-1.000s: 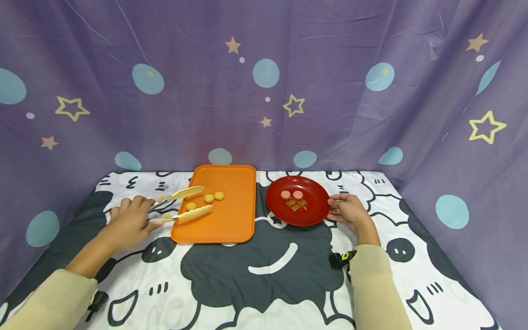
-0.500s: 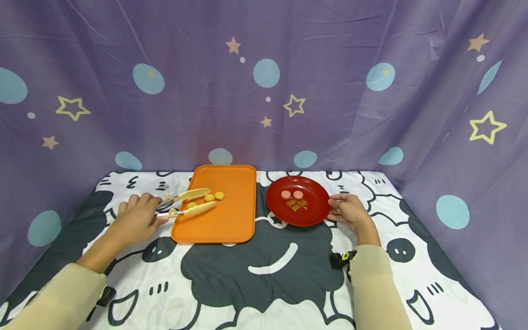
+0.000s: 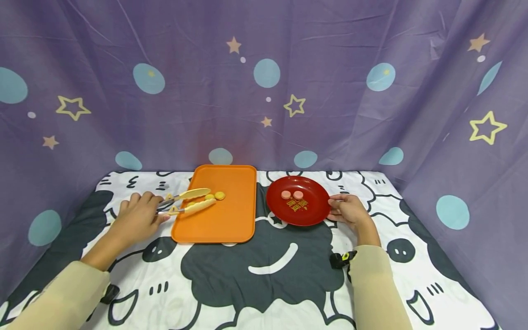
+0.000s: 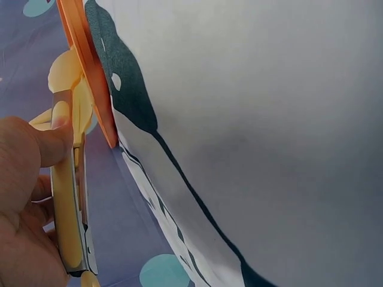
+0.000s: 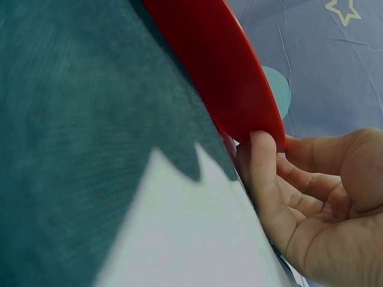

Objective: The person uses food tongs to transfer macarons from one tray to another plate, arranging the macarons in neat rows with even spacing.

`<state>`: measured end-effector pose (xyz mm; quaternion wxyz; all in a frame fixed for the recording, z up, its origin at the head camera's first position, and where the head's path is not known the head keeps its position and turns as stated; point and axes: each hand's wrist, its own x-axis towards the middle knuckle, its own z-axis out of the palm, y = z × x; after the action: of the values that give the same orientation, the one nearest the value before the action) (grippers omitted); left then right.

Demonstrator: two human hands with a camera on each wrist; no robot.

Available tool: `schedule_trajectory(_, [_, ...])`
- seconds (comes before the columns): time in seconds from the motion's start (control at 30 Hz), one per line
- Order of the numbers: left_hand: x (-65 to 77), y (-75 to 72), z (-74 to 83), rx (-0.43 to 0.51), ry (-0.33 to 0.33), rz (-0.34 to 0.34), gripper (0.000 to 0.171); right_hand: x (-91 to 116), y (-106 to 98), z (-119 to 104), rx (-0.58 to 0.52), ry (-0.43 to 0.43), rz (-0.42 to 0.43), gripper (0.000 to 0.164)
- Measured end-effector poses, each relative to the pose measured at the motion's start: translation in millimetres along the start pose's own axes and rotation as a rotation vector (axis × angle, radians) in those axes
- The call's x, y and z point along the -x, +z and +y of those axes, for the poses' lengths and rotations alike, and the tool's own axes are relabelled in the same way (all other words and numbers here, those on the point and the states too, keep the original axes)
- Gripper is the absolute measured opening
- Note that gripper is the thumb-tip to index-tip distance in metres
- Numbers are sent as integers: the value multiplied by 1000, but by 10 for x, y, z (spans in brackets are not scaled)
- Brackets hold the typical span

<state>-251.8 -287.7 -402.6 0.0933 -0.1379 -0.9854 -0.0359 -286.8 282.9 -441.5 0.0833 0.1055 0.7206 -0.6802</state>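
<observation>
My left hand [image 3: 138,222] grips a pair of tongs [image 3: 200,207] with metal arms and pale yellow tips. The tips reach over the left half of an orange tray [image 3: 231,224], one on each side of a short row of small yellow discs [image 3: 220,195], partly hiding the left ones. In the left wrist view, the thumb presses along the yellow handle [image 4: 66,197]. My right hand [image 3: 349,212] pinches the right rim of a red plate [image 3: 284,215] with gold print. Two pink discs [image 3: 298,195] lie side by side on the plate. Thumb and fingers meet the red rim [image 5: 239,89] in the right wrist view.
A black and white cartoon cloth [image 3: 297,288] covers the table under the tray and plate. Behind and at both sides hangs a purple curtain [image 3: 321,128] with stars and blue spots. The tray and plate stand close together, with a narrow gap between them.
My left hand has moved right and slightly away from me, bringing the tongs further over the tray. The tong tips have drawn closer together around the yellow discs. The right hand and plate stay put.
</observation>
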Motion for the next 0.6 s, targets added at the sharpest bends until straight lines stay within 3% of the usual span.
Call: schedule_trajectory(0.6, [-16,27,-3,5,8,2,54,26,18,-9,-4,0,-1,32])
